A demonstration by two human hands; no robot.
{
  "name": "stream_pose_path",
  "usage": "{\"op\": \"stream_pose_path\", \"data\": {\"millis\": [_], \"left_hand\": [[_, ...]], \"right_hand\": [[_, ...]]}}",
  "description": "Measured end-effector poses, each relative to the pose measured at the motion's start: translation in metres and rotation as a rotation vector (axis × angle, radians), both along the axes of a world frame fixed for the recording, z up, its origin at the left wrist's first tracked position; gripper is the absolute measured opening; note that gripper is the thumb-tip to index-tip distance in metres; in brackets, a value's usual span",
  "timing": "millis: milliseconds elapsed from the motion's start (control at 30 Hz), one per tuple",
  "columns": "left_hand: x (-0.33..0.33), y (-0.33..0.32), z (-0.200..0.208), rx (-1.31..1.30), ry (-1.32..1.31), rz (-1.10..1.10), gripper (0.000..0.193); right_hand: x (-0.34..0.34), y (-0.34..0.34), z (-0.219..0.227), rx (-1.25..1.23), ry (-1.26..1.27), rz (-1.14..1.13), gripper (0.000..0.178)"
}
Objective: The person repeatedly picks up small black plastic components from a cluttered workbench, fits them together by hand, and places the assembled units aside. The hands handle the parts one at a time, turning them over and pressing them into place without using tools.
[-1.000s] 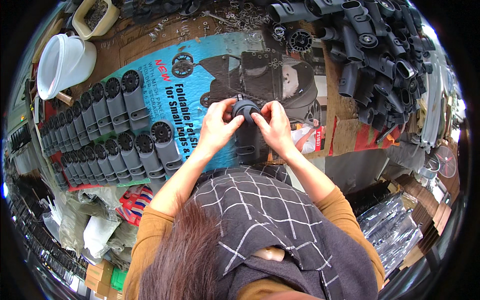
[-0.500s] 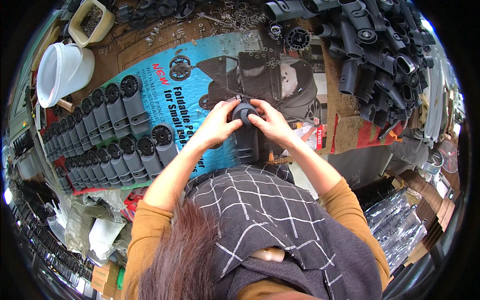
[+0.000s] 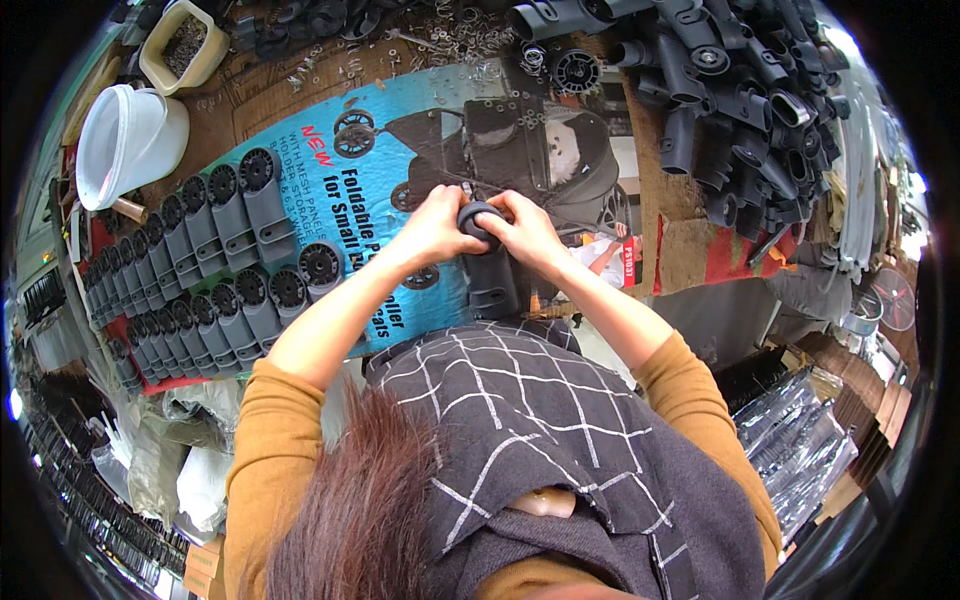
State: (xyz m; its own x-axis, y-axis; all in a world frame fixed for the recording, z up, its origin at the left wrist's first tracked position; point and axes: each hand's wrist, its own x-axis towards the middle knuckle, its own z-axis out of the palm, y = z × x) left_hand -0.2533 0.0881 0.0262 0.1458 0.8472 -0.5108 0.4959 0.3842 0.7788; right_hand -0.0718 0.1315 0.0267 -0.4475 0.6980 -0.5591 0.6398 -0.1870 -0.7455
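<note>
A dark grey plastic tube-shaped part (image 3: pixel 490 288) lies in front of me on the printed sheet, its lower end pointing toward my body. At its far end sits a black round piece (image 3: pixel 478 221), ring-like where it shows. My left hand (image 3: pixel 438 228) grips the left side of that end, fingers curled round its far edge. From the other side my right hand (image 3: pixel 522 236) closes on it, with the thumb pressed onto the round piece. The fingers hide how the two pieces meet.
Two rows of similar grey parts with round black ends (image 3: pixel 240 235) line the left. A white bucket (image 3: pixel 150 145) and a cream tub of small pieces (image 3: pixel 203 62) stand behind. Loose springs (image 3: pixel 470 45) and a black wheel (image 3: pixel 575 71) lie far off. Black parts (image 3: pixel 745 125) are heaped at right.
The view has shifted slightly. Both hands stay on the part; the round piece now looks more tilted, and my right thumb reaches farther across it.
</note>
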Motion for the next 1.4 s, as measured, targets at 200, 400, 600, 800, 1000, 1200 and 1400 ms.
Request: {"op": "stream_pose_path", "data": {"millis": [200,400,600,800,1000,1200,1400], "left_hand": [[0.007,-0.005,0.018,0.030,0.075,0.171,0.064],[-0.004,-0.018,0.046,0.359,-0.580,0.675,0.069],[0.006,-0.016,0.066,0.371,-0.665,0.800,0.055],[-0.002,-0.015,0.088,-0.192,-1.094,0.879,0.054],[0.009,-0.012,0.066,0.025,-1.075,1.070,0.043],[0.017,-0.015,0.071,0.123,-0.910,0.874,0.046],[0.033,-0.009,0.078,0.353,-0.667,0.757,0.048]], "right_hand": [[-0.005,-0.006,0.017,0.021,0.002,-0.175,0.042],[-0.008,-0.054,0.077,0.128,0.148,-0.156,0.066],[-0.024,-0.064,0.116,-0.094,0.342,-0.224,0.053],[-0.017,-0.070,0.116,0.055,0.331,-0.185,0.051],[-0.024,-0.073,0.111,-0.190,0.379,-0.308,0.055],[-0.018,-0.032,0.105,0.896,0.115,-0.069,0.037],[-0.013,-0.024,0.101,0.876,0.075,-0.056,0.029]]}}
